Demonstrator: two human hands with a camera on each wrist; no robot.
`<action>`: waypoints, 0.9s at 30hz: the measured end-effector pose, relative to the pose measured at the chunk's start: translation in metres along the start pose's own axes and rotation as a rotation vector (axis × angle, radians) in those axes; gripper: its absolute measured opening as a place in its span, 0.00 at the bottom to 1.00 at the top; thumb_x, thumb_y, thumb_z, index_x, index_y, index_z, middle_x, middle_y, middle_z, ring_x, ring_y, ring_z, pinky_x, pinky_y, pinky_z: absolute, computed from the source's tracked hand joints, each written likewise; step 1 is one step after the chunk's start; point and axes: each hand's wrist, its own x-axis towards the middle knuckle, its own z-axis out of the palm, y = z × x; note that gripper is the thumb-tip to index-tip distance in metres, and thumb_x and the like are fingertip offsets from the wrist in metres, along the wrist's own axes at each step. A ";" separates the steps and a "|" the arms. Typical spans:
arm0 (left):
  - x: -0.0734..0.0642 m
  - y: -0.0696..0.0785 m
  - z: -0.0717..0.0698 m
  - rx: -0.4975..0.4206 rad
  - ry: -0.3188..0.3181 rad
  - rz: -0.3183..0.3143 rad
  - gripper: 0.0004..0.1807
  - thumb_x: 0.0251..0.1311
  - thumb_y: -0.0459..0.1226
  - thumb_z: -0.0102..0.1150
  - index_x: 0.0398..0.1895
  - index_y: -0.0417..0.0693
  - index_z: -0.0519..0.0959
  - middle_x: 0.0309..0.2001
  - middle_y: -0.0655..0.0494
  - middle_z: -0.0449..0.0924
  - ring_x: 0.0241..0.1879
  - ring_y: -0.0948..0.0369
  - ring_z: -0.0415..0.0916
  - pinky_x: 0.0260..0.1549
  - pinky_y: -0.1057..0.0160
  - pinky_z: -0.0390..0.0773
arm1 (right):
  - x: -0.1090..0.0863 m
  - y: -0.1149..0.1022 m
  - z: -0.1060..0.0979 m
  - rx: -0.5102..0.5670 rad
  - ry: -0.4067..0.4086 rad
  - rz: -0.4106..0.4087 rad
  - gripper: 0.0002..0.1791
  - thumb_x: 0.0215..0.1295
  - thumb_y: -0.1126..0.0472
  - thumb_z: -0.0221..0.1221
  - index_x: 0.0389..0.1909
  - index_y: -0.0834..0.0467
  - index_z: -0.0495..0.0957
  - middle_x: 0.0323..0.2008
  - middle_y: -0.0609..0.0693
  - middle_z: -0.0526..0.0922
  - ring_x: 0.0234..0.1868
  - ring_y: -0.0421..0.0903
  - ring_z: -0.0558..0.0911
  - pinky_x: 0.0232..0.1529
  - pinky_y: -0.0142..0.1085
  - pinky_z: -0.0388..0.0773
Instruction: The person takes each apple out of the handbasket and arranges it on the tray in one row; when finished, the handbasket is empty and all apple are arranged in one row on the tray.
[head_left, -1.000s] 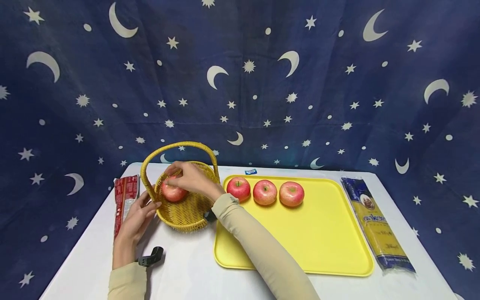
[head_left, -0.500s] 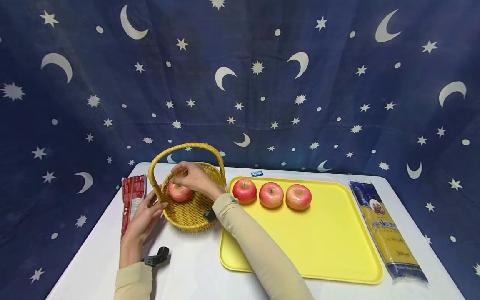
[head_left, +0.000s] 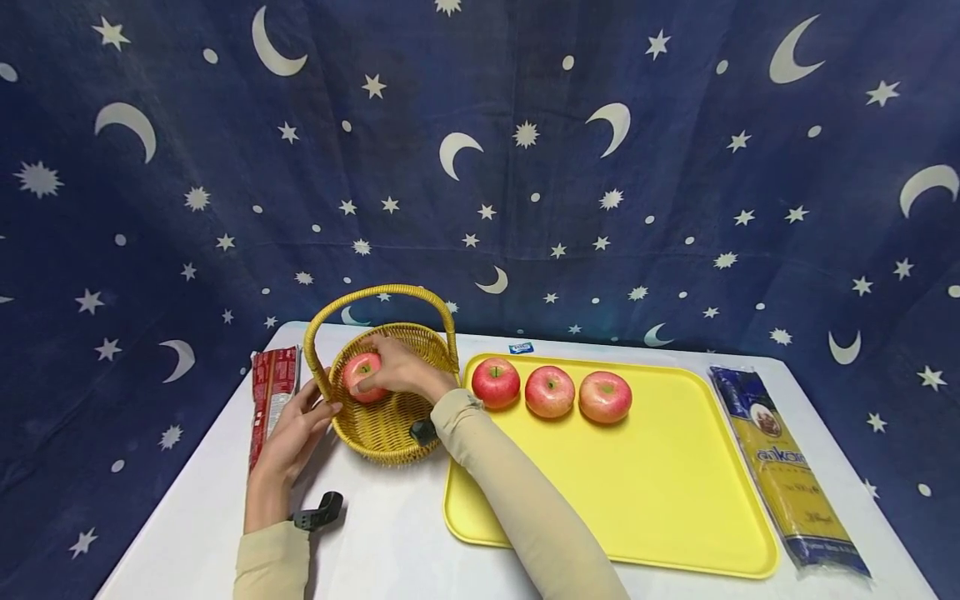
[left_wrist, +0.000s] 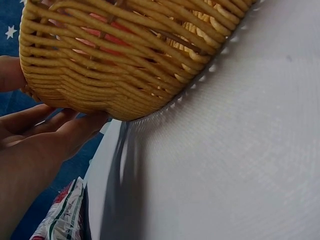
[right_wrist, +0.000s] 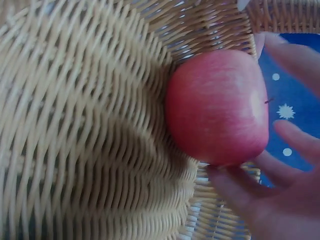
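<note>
A yellow wicker basket (head_left: 386, 425) with a tall arched handle stands on the left of the table, tilted in the head view. My left hand (head_left: 296, 433) holds its left side, thumb at the rim and fingers against the outer weave in the left wrist view. Inside the basket lies a red apple (head_left: 365, 367), against the far left wall. Over it reaches my right hand (head_left: 401, 367), thumb and fingers spread about the apple (right_wrist: 217, 107). In the right wrist view one fingertip (right_wrist: 215, 172) is right at the apple's lower edge, while other fingers stand apart from it.
Three red apples (head_left: 550, 392) sit in a row on a yellow tray (head_left: 637, 500) right of the basket. A blue-and-yellow packet (head_left: 787, 467) lies beyond its right edge, a red packet (head_left: 273, 387) behind my left hand. A small blue wrapper (head_left: 521, 347) lies behind the tray.
My right hand lifted slightly off the apple, then came down around it again. The apple has turned, its stem end now facing more forward. My left hand stays at the basket.
</note>
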 end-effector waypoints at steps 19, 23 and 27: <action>-0.001 -0.001 0.000 -0.005 -0.005 0.023 0.43 0.72 0.29 0.50 0.84 0.43 0.40 0.82 0.40 0.44 0.75 0.54 0.54 0.75 0.62 0.59 | 0.001 0.017 0.012 -0.009 -0.002 -0.002 0.45 0.51 0.56 0.78 0.70 0.56 0.69 0.59 0.52 0.81 0.58 0.45 0.79 0.60 0.32 0.76; -0.001 -0.002 0.000 -0.006 -0.008 0.023 0.44 0.71 0.29 0.50 0.84 0.43 0.39 0.82 0.40 0.43 0.76 0.52 0.51 0.76 0.62 0.58 | -0.001 0.019 0.011 0.015 0.036 0.004 0.43 0.51 0.56 0.78 0.69 0.55 0.71 0.57 0.52 0.82 0.55 0.45 0.80 0.56 0.31 0.77; -0.001 -0.002 -0.001 -0.001 -0.010 0.030 0.44 0.71 0.29 0.50 0.84 0.43 0.40 0.82 0.40 0.44 0.76 0.53 0.53 0.76 0.62 0.58 | -0.003 0.021 0.010 0.038 0.102 -0.003 0.42 0.52 0.56 0.76 0.69 0.55 0.72 0.56 0.51 0.83 0.53 0.44 0.80 0.54 0.30 0.78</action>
